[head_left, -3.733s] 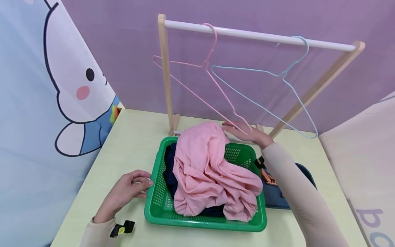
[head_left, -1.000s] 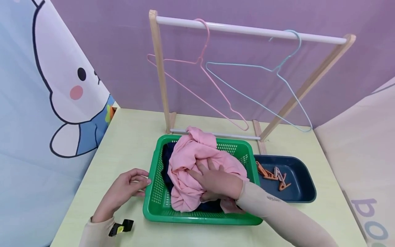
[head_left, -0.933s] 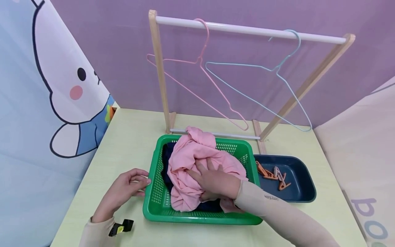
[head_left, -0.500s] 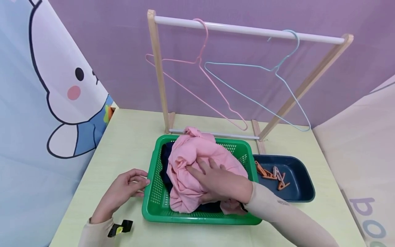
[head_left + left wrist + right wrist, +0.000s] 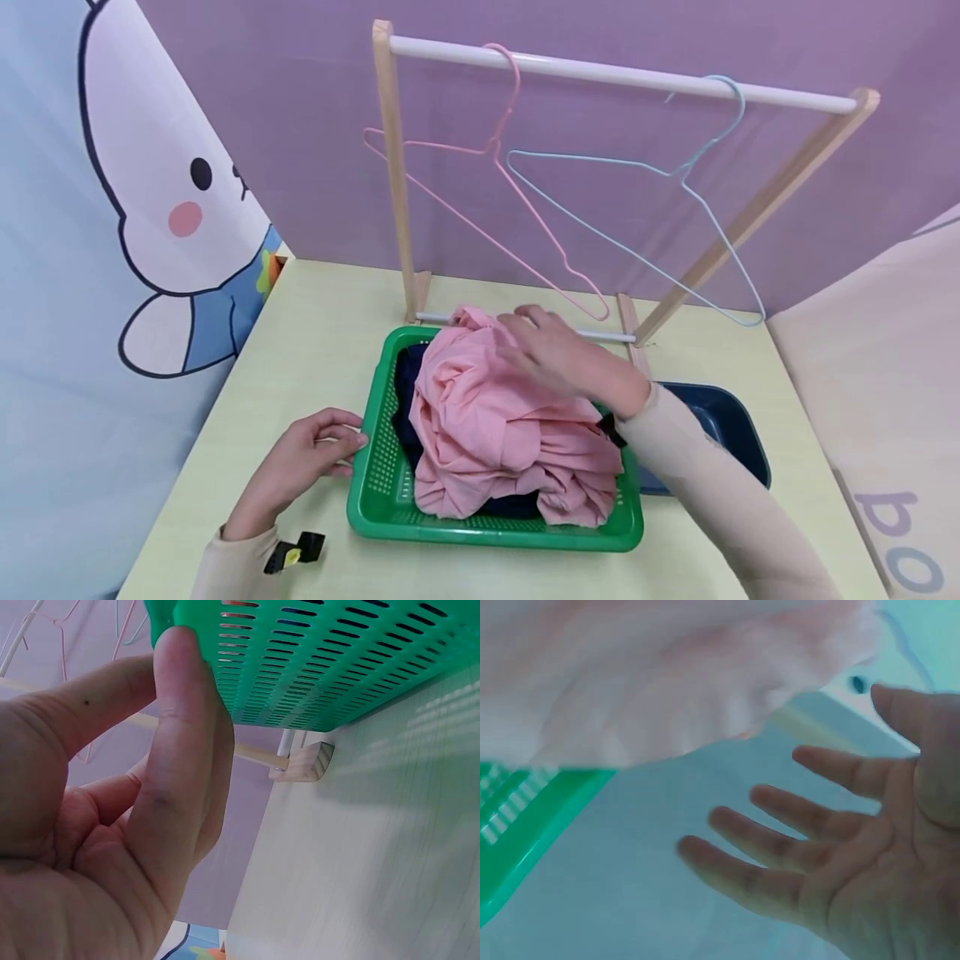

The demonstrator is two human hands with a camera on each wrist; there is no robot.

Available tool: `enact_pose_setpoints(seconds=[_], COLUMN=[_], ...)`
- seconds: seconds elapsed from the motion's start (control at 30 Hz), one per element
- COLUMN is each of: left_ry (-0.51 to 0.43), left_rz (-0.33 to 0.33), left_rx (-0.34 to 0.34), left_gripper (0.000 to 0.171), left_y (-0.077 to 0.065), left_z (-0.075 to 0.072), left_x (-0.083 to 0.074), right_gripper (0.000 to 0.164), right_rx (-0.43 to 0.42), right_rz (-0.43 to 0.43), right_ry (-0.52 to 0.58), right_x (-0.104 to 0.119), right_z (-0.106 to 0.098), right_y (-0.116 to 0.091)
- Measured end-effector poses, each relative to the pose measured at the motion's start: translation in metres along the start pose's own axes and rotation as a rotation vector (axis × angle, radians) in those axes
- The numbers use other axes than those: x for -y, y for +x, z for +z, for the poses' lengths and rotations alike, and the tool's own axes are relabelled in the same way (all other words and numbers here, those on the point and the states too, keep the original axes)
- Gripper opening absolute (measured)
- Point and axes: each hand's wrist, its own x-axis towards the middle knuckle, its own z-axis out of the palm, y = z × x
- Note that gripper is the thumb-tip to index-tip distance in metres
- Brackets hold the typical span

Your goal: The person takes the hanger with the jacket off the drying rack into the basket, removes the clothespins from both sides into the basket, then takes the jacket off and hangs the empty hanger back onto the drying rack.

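A crumpled pink cloth (image 5: 487,425) is heaped in a green plastic basket (image 5: 487,533), over a dark navy cloth (image 5: 406,392) showing at the left. My left hand (image 5: 303,458) pinches the basket's left rim between thumb and fingers; in the left wrist view that hand (image 5: 150,772) has its fingertips right at the green rim. My right hand (image 5: 562,354) is over the back right of the pink cloth, slightly blurred. In the right wrist view its fingers (image 5: 780,840) are spread apart with nothing held, beside the hanging edge of the cloth (image 5: 697,697).
Behind the basket stands a rack with a white bar (image 5: 615,73) and wooden posts (image 5: 396,183). A pink hanger (image 5: 495,148) and a light blue hanger (image 5: 686,171) hang from it. A dark blue tray (image 5: 738,433) sits at right, partly hidden by the right sleeve.
My right hand has lifted off the middle of the pink cloth and moved back toward the rack. Its sleeve now covers the clips in the tray. The left hand stays at the rim.
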Motion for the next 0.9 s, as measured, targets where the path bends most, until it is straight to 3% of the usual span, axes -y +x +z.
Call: enact_pose_setpoints(seconds=[0.13,0.3,0.47,0.57,0.7,0.9], left_ry=[-0.002,-0.007,-0.012,-0.011,-0.007,-0.003], left_rz=[0.002,0.002,0.011,0.021,0.025,0.018], left_rx=[0.000,-0.001,0.005,0.010,0.016,0.014], left_gripper=[0.040,0.040,0.041,0.040,0.041,0.041], left_y=[0.000,0.000,0.000,0.001,0.001,0.001], left_z=[0.000,0.000,0.000,0.001,0.000,-0.001], left_x=[0.000,0.000,0.001,0.002,0.002,0.001], right_gripper=[0.041,0.043,0.027,0.017,0.011,0.001], right_rx=[-0.032,0.008,0.016,-0.036,-0.166,-0.418], right_rz=[0.061,0.186,0.149,0.125,0.082,-0.126], right_ry=[0.025,0.069,0.025,0.012,0.005,-0.032], right_x=[-0.021,-0.029,-0.029,-0.025,-0.017,-0.003], right_z=[0.006,0.013,0.018,0.014,0.008,0.006], right_y=[0.030,0.063,0.080,0.077,0.060,0.021])
